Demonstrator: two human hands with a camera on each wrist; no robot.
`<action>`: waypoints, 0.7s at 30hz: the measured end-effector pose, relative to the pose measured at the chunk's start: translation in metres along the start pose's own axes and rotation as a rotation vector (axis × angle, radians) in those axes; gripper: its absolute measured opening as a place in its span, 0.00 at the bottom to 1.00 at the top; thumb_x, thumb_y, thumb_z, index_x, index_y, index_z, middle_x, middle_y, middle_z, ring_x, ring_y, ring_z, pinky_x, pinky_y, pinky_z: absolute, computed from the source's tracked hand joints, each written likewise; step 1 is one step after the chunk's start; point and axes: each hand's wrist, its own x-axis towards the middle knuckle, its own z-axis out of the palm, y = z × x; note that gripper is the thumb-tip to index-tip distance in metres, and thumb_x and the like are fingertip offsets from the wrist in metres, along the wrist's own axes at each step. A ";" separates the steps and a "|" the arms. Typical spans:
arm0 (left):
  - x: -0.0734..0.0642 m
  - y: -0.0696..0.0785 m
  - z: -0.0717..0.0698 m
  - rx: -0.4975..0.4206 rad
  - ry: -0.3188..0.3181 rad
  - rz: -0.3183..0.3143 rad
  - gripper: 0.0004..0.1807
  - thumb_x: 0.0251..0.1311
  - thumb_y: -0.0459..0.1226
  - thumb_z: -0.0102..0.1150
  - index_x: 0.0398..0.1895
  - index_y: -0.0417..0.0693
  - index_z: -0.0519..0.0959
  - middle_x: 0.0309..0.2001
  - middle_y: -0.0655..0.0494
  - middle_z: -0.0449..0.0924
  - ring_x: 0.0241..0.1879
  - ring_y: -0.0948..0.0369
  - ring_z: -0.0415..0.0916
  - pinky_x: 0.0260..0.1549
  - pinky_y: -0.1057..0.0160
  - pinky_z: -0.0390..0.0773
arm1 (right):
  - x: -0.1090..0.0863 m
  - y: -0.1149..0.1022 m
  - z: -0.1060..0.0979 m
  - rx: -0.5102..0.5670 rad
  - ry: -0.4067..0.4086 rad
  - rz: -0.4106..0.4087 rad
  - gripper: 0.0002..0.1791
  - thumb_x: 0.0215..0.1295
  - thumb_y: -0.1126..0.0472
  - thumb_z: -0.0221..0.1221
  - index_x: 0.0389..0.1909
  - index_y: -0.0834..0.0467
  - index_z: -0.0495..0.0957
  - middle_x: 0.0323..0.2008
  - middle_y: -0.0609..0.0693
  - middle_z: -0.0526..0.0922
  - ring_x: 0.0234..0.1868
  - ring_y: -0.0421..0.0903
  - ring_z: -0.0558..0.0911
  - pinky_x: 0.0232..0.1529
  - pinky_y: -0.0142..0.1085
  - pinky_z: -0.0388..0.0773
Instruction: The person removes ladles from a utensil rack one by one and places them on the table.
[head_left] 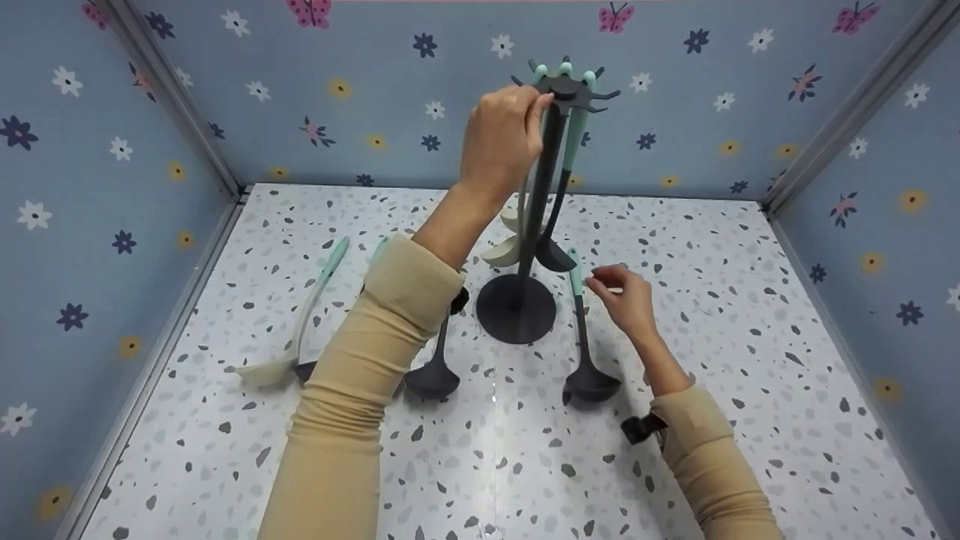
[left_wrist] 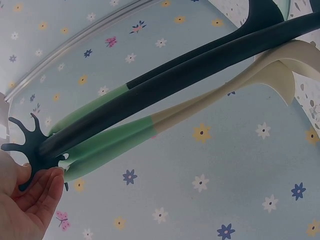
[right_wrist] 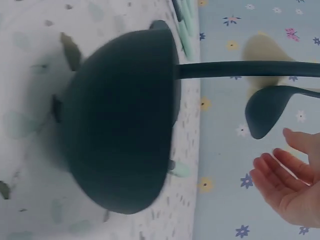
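Note:
My left hand [head_left: 501,135] is at the top of a black utensil stand [head_left: 516,309], its thumb and fingers pinching one of the hooks. The hooked top [left_wrist: 32,142] shows closely in the left wrist view. From the stand hang a black-headed utensil [head_left: 555,256] and cream-headed ones [head_left: 501,253], all with mint-green handles. My right hand [head_left: 626,300] holds nothing, its fingers loosely bent just right of the green handle of a black ladle [head_left: 591,382] on the table. That ladle's dark bowl [right_wrist: 122,120] fills much of the right wrist view.
Left of the stand lie another black ladle [head_left: 433,379] and a cream ladle [head_left: 270,369]; my left sleeve [head_left: 337,390] hides part of a dark utensil there. Patterned blue panels [head_left: 675,97] wall in the speckled table [head_left: 495,480] at the back and sides.

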 end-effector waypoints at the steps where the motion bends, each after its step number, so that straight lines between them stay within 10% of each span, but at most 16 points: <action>1: 0.000 0.000 0.000 -0.002 0.001 -0.003 0.16 0.65 0.38 0.42 0.32 0.36 0.78 0.26 0.48 0.75 0.26 0.60 0.67 0.29 0.68 0.68 | 0.003 -0.003 0.000 0.033 0.008 -0.019 0.11 0.56 0.63 0.59 0.37 0.66 0.78 0.35 0.58 0.80 0.36 0.49 0.79 0.37 0.37 0.75; 21: -0.001 0.000 -0.001 0.015 0.002 0.007 0.16 0.66 0.38 0.41 0.32 0.37 0.78 0.27 0.48 0.75 0.28 0.58 0.69 0.30 0.68 0.69 | 0.043 -0.068 0.000 0.335 0.002 -0.243 0.14 0.57 0.71 0.55 0.45 0.73 0.73 0.41 0.67 0.76 0.41 0.53 0.77 0.40 0.32 0.74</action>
